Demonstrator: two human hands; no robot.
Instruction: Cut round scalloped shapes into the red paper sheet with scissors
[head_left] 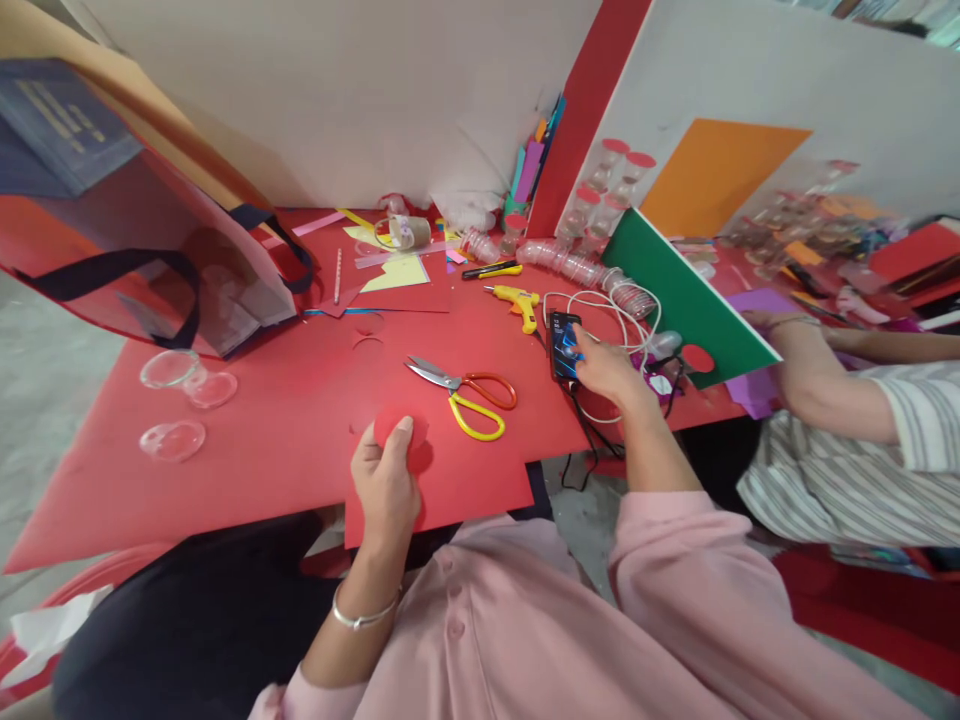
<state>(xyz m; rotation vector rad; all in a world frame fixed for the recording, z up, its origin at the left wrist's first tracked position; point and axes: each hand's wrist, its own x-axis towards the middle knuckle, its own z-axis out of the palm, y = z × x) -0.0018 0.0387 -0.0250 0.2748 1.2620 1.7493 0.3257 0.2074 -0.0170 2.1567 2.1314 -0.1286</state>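
My left hand [386, 480] pinches a red paper disc [391, 425] between thumb and fingers, above a sheet of red paper [480, 488] at the table's front edge. To the right, my right hand [609, 370] reaches to a phone [564, 348] lying on the table, its screen lit. A fingertip of that hand touches or hovers over the screen; the other fingers are partly hidden. Between my hands lie scissors [450, 382] with one red and one yellow handle, blades apart and pointing left. A yellow glue gun [519, 303] rests behind the phone.
Clear plastic lids [172, 440] lie at the left near a large bag [247, 290]. Paper scraps [397, 272], a cutter knife [491, 270] and stacked clear cups [570, 265] are at the back. White cable [652, 300] loops by a green board [682, 300]. Another person's arm [817, 390] is at right.
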